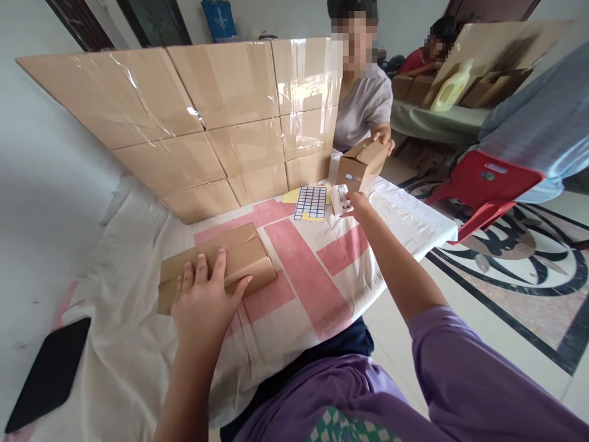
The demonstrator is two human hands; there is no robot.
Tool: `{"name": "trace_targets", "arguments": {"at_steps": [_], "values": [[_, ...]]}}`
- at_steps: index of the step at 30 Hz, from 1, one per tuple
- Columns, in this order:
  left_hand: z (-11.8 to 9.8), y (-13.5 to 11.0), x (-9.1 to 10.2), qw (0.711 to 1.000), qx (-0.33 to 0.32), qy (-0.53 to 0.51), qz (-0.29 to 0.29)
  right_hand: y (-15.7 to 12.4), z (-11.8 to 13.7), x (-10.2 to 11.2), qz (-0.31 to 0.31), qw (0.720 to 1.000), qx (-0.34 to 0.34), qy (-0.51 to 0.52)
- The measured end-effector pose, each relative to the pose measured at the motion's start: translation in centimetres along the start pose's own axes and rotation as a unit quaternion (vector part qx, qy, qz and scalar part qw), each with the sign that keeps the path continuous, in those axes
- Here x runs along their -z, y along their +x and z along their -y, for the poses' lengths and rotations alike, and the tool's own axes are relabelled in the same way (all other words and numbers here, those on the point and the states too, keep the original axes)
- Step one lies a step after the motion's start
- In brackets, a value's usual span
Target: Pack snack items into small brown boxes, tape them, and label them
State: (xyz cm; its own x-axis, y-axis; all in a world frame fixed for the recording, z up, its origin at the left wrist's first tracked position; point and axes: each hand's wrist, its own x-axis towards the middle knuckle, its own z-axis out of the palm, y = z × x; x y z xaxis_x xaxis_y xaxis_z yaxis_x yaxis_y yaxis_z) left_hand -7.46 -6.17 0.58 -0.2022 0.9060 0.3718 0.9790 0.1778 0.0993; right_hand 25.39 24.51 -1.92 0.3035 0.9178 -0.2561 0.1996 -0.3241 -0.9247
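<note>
A patterned cloth (pixel 308 276) covers the table across the middle of the frame. On it, a stack of taped cartons (pixel 246 80) fills the upper left. A co-worker (pixel 363 107) in a pale shirt sits at upper centre, and a red chair (pixel 499 178) stands at right. Left of centre lies a closed carton (pixel 243 250), the left hand (pixel 202 298) resting flat on it, fingers spread apart. A smaller carton (pixel 363 162), under the co-worker's hand, stands above centre. Just below it, the right hand (pixel 361 205) touches a small white item (pixel 339 201); whether its fingers clamp it, I cannot tell. Beside that lies a blue-gridded sheet (pixel 311 202).
</note>
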Motion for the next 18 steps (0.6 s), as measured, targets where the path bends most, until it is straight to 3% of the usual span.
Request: {"name": "trace_targets", "arguments": {"at_steps": [6, 8, 10, 12, 14, 15, 17, 18], "values": [[-0.5, 0.0, 0.7, 1.000, 0.008, -0.012, -0.011, -0.1, -0.5, 0.4, 0.014, 1.000, -0.005, 0.020], [-2.4, 0.1, 0.9, 0.999, -0.016, -0.023, -0.044, 0.1, -0.5, 0.4, 0.019, 1.000, -0.008, 0.024], [-6.1, 0.9, 0.2, 0.992, -0.080, -0.064, -0.079, 0.4, -0.6, 0.4, 0.025, 0.999, -0.011, 0.027], [-11.2, 2.9, -2.0, 0.974, -0.167, -0.139, -0.068, 0.6, -0.7, 0.4, 0.035, 0.999, -0.014, 0.029], [-16.6, 6.5, -5.6, 0.950, -0.214, -0.228, 0.020, 0.7, -0.7, 0.6, 0.047, 0.998, -0.016, 0.029], [-19.1, 8.8, -7.7, 0.942, -0.202, -0.257, 0.071, 0.8, -0.7, 0.7, 0.053, 0.998, -0.016, 0.028], [-23.1, 13.8, -11.9, 0.937, -0.118, -0.290, 0.156, 0.9, -0.5, 0.9, 0.070, 0.997, -0.011, 0.024], [-24.5, 16.2, -13.7, 0.936, -0.100, -0.295, 0.163, 1.0, -0.4, 1.0, 0.081, 0.996, -0.007, 0.021]]}}
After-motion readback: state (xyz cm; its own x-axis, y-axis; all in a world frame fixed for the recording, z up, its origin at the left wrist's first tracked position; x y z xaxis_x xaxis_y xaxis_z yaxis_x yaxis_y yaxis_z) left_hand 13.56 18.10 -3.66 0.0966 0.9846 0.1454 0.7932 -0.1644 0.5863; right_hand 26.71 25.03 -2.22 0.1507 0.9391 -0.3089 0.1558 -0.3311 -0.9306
